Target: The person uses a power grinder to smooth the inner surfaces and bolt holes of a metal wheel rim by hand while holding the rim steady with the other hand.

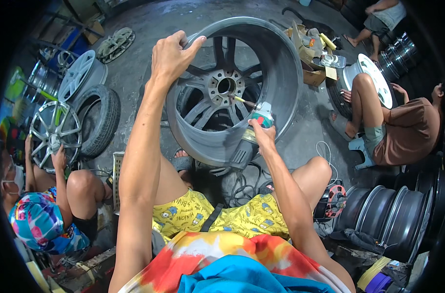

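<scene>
A grey alloy wheel [283,73] stands tilted in front of me, its spokes and hub seen through the open barrel. My left hand [171,56] grips the wheel's edge at the upper left, thumb lying along the rim. In my right hand [263,131] is a teal and black power grinder [243,152], held at the wheel's lower right inside edge. A thin rod [241,100] with a yellowish part reaches from the grinder's head toward the hub. Whether its tip touches the metal I cannot tell. Behind the spokes, a dark tire partly shows.
At left, a person holds a spoked wheel [55,139] beside a loose tire [101,119]. At right, another person sits by a white wheel [371,73]. An open cardboard box [313,75] stands behind. Cables [247,183] lie near my feet; several rims [395,215] line the lower right.
</scene>
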The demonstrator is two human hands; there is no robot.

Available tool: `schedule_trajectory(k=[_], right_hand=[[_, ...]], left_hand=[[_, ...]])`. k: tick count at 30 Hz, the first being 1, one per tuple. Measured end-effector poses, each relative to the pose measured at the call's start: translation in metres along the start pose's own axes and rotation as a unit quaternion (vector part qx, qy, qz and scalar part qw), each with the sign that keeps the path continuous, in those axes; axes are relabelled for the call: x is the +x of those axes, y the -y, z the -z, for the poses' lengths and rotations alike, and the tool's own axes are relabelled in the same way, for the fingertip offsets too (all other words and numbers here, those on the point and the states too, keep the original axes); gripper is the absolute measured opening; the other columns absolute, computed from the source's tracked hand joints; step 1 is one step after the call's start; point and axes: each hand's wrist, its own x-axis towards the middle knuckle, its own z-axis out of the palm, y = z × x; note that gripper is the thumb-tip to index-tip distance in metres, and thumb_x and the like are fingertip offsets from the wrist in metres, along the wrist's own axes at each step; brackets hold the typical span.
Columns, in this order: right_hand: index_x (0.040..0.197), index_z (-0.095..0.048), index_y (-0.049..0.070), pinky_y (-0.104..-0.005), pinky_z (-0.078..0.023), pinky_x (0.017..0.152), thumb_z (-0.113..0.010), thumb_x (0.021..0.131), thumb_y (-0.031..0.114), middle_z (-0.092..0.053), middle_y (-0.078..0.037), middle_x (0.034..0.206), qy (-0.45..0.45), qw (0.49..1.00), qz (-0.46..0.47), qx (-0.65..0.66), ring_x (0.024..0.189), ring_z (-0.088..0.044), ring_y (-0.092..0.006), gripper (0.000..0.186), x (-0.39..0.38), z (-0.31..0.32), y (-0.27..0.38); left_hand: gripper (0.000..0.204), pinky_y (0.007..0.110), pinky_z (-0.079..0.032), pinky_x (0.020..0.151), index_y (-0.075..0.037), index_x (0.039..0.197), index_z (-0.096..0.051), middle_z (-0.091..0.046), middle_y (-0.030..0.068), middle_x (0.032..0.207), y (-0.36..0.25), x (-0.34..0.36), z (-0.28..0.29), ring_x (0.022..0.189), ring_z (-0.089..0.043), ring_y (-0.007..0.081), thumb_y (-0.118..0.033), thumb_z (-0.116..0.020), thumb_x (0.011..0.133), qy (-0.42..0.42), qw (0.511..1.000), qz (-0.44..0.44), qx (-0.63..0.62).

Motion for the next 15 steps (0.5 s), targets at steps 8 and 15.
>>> schedule_trajectory(k=[8, 15], right_hand=[[0.113, -0.067, -0.002, -0.0361, -0.054, 0.081, -0.088, 0.073, 0.032, -0.07, -0.011, 0.105, 0.067, 0.997, -0.026, 0.026, 0.091, -0.066, -0.0195, 0.056, -0.01, -0.006, 0.006], [0.13, -0.05, -0.013, -0.0403, -0.053, 0.094, -0.089, 0.064, 0.04, -0.065, -0.025, 0.122, -0.006, 0.998, 0.015, -0.054, 0.108, -0.067, -0.0346, 0.094, -0.011, -0.005, 0.006]], left_hand=[[0.063, 0.038, -0.044, 0.055, 0.0, 0.069, -0.06, -0.053, 0.0099, 0.055, 0.004, 0.002, -0.002, 0.053, -0.052, 0.0216, -0.058, -0.075, 0.088, -0.013, 1.0, -0.019, 0.011], [0.063, 0.038, -0.044, 0.056, 0.0, 0.069, -0.061, -0.052, 0.0097, 0.054, 0.0, 0.003, -0.002, 0.053, -0.052, 0.0216, -0.059, -0.075, 0.088, 0.002, 1.0, -0.008, 0.012]])
